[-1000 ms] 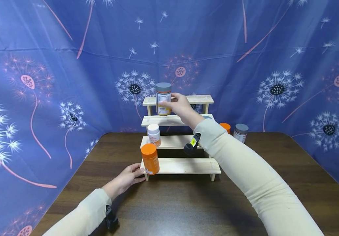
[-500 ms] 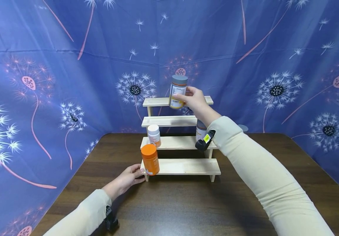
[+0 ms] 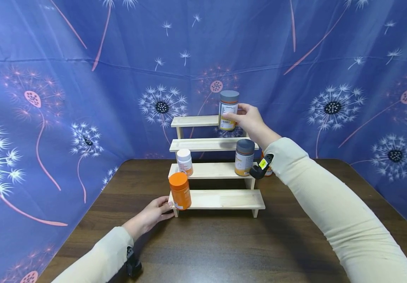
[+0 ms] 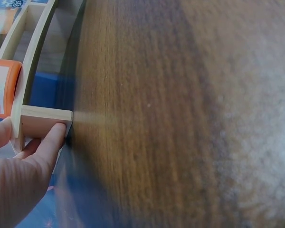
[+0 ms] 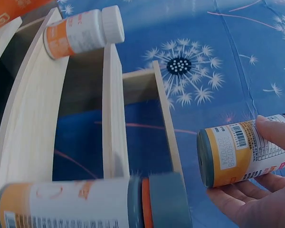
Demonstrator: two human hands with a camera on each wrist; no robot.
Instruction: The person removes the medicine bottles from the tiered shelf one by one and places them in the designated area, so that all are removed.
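Note:
My right hand (image 3: 254,120) grips a grey-lidded supplement bottle (image 3: 228,111) by its side, thumb across the label. The bottle is upright, overlapping the right part of the top step in the head view; in the right wrist view its yellow-and-white label and barcode (image 5: 237,135) show. At the lower left, my left hand (image 3: 151,215) holds the left end of the wooden step shelf (image 3: 224,199), with a finger (image 4: 54,137) against its end leg. Beside that hand an orange bottle (image 3: 180,191) stands on the lowest step.
On the second step stand a white-capped bottle (image 3: 185,162) at the left and another grey-lidded bottle (image 3: 244,158) at the right. An orange bottle (image 3: 268,171) behind the shelf is mostly hidden by the right wrist. A blue dandelion curtain (image 3: 83,78) hangs behind the brown table (image 3: 203,243).
My right hand has carried the grey-lidded bottle rightward along the top step, rising a little at first. The other grey-lidded bottle has come out from behind my arm. My left hand has stayed put.

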